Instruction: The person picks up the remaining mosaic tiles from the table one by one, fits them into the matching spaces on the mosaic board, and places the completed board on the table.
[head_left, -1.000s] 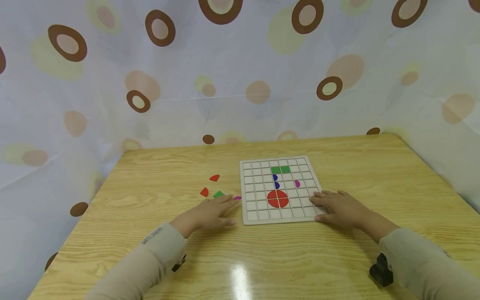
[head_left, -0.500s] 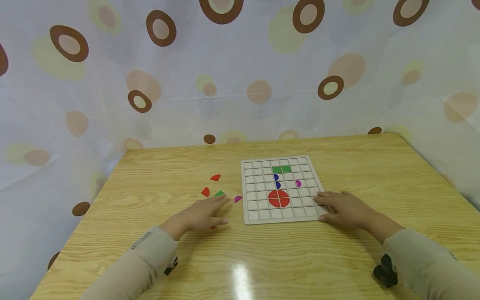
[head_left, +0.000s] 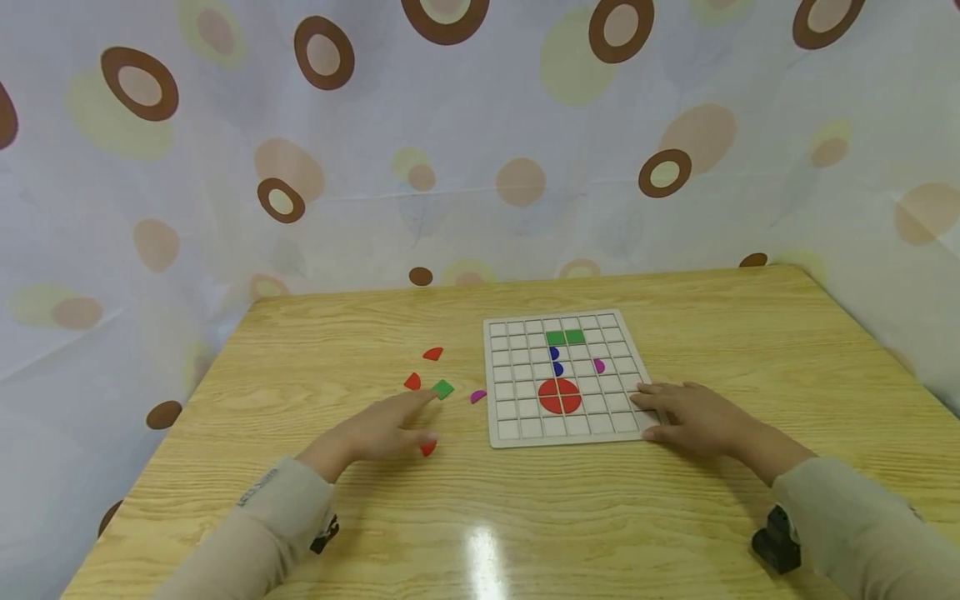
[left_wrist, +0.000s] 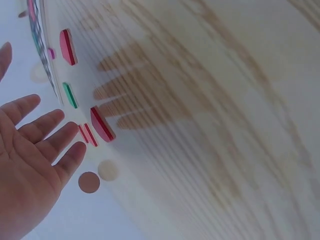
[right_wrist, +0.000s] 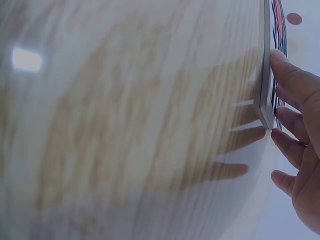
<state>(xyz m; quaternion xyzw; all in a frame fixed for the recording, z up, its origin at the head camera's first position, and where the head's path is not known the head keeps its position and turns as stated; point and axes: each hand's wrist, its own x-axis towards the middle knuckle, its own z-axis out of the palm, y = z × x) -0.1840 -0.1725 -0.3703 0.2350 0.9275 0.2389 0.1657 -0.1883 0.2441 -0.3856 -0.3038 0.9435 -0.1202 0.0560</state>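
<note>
My left hand (head_left: 378,429) is held over the table with fingers spread and nothing between them, as the left wrist view shows. Nearest its fingertips is a green square tile (head_left: 443,389); a red quarter-circle tile (head_left: 428,448) shows by the thumb. Two more red quarter-circles lie beyond, one nearer (head_left: 413,382) and one farther (head_left: 432,354). A purple half-circle (head_left: 477,397) is beside the left edge of a white grid board (head_left: 517,429). On that board's near right corner rests my right hand (head_left: 697,417), its fingers extended and thumb at the edge.
Set on the board are green squares (head_left: 566,337), two blue half-circles (head_left: 558,369), a purple half-circle (head_left: 599,366) and a red circle (head_left: 559,396) of quarter pieces. The wooden table (head_left: 570,525) meets a patterned curtain (head_left: 450,225) at the back.
My left hand has drawn back leftward from the board, uncovering the purple half-circle, the green square and the red piece by the thumb. My right hand stays at the board's corner.
</note>
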